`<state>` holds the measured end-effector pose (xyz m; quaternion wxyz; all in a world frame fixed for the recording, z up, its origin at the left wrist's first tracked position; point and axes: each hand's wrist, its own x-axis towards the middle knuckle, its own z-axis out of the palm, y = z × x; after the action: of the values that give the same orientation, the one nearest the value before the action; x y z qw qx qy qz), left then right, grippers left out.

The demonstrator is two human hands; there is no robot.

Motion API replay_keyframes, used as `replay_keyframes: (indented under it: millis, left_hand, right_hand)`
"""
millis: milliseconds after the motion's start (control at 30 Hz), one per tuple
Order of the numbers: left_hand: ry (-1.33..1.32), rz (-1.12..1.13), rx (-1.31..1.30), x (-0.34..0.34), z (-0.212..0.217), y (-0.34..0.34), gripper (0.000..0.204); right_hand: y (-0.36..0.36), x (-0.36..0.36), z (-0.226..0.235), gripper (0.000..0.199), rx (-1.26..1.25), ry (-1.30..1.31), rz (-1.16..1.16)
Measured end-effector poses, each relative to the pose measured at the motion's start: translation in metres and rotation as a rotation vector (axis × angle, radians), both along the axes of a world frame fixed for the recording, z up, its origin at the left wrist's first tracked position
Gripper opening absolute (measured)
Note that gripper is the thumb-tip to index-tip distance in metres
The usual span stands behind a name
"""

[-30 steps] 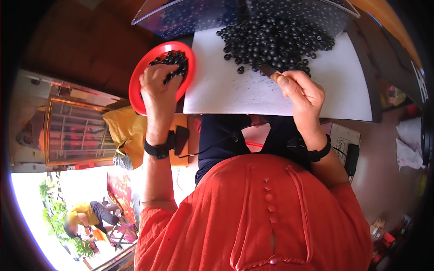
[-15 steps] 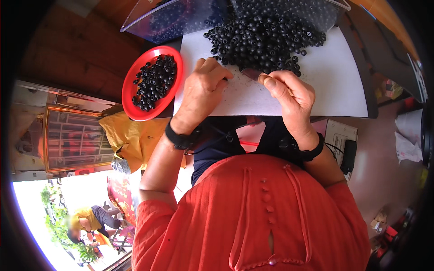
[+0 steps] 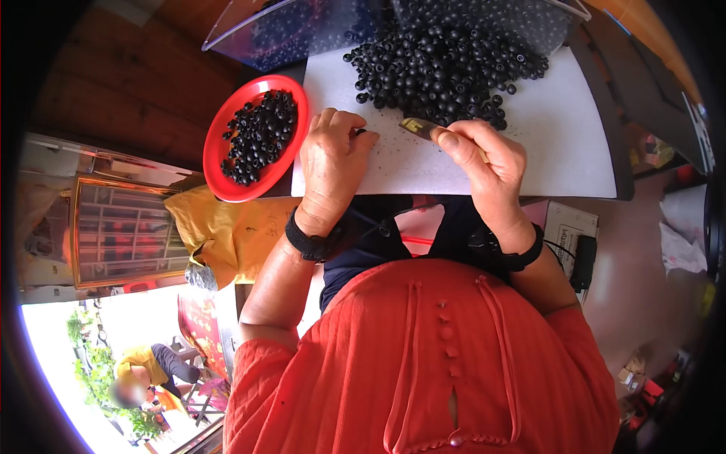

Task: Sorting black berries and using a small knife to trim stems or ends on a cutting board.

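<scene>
Between the thumb and forefinger of my left hand (image 3: 330, 155) is pinched a small black bead (image 3: 360, 132), mostly covered by the fingertips. My right hand (image 3: 488, 155) grips a short knife (image 3: 420, 129), its flat blade pointing left toward the bead, a gap apart from it. Beyond both hands, a large heap of round black beads (image 3: 435, 72), some showing holes, spreads over the white work surface (image 3: 560, 144). Tiny dark bits lie on the surface between the hands. Left of my left hand, a red plate (image 3: 214, 163) holds many more black beads.
A clear plastic bin (image 3: 302, 38) lies tipped at the far edge, beads inside. Yellow sheeting (image 3: 234, 234) hangs below the plate. A box (image 3: 572, 223) stands on the floor at right. Outside, at lower left, a person in yellow (image 3: 144, 367) sits.
My left hand has drawn back left with the bead, away from the knife. The knife blade has turned and now catches the light; my right hand stays nearly in place.
</scene>
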<state>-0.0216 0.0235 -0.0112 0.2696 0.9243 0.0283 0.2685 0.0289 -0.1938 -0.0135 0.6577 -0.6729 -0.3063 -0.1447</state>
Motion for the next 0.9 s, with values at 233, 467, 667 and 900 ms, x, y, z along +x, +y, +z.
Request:
replay_keyframes:
  millis: [233, 467, 667, 900]
  left_hand:
    - [-0.008, -0.011, -0.058, -0.003, 0.002, 0.008, 0.023]
    - [0.077, -0.022, -0.017, 0.002, 0.008, 0.013, 0.019]
    - [-0.063, -0.074, 0.541, 0.010, 0.007, 0.011, 0.012]
    - [-0.024, -0.178, 0.077, 0.006, 0.008, 0.014, 0.010]
  right_hand:
    - [0.001, 0.001, -0.003, 0.017, 0.005, -0.002, -0.010]
    - [0.001, 0.001, -0.001, 0.016, -0.020, -0.014, -0.014]
    - [0.002, 0.000, -0.001, 0.016, -0.029, -0.015, -0.026]
    - [0.005, 0.003, -0.004, 0.018, -0.073, -0.022, -0.027]
